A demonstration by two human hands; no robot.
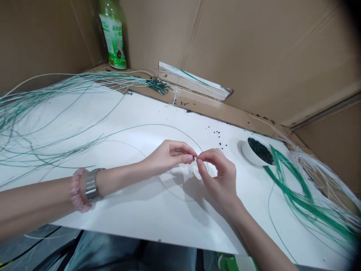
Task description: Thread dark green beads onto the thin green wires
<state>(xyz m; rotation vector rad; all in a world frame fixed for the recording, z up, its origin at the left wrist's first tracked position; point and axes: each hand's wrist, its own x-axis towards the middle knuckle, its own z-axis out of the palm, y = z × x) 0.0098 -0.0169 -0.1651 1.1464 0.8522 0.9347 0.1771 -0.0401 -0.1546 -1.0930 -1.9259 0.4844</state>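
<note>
Above the white board my left hand (172,155) is closed in a pinch on a tiny dark piece (194,158). Fingertip to fingertip with it, my right hand (218,169) is also pinched, at a thin green wire (163,124). This wire arcs in from the left, raised off the board with its shadow below, and bends down behind the right fingers. Its exact end is hidden by the fingertips. On my left wrist are a pink bead bracelet (76,190) and a metal cuff (91,184).
A white bowl of small dark pieces (249,153) stands at right, beside a bundle of green wires (299,199). More loose wires (56,88) spread at left, their dark-tipped ends (158,86) near the cardboard wall (239,49). A green bottle (114,41) stands in the back corner.
</note>
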